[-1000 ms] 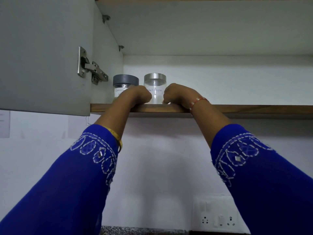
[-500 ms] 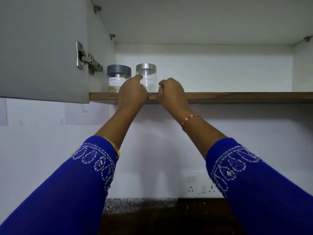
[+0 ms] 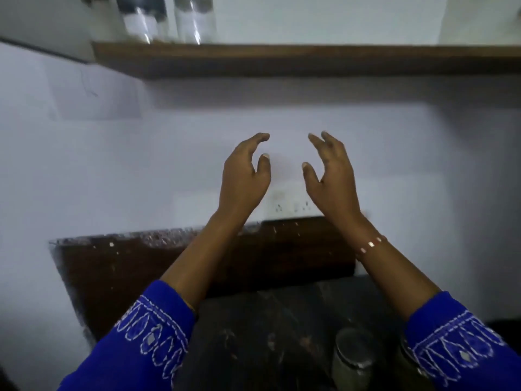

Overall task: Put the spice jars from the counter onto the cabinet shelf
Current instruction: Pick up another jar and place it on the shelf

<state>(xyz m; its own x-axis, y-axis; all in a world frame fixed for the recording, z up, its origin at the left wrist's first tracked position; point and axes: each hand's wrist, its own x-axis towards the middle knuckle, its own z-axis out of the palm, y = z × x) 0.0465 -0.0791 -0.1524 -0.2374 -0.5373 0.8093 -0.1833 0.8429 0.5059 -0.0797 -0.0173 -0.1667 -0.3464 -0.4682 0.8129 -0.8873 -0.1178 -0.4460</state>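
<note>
Two clear spice jars stand side by side at the left end of the wooden cabinet shelf (image 3: 282, 59): a dark-lidded jar (image 3: 141, 21) and a clear jar (image 3: 194, 19), both blurred at the top edge. Well below the shelf, my left hand (image 3: 244, 176) and my right hand (image 3: 331, 176) hang in front of the white wall, fingers spread and curved, holding nothing. On the dark counter (image 3: 253, 334) at the lower right stands a jar with a metal lid (image 3: 353, 359), beside my right sleeve. Another jar (image 3: 407, 362) is partly hidden behind that sleeve.
A white socket plate (image 3: 290, 206) sits on the wall between my wrists. A brown backsplash strip (image 3: 127, 266) runs along the counter's rear. The open cabinet door's lower edge (image 3: 42, 49) crosses the upper left corner.
Both hands left the shelf edge and dropped down, opening up. The view tilted down, so the counter and its jars came into sight and the shelf jars slid to the top edge.
</note>
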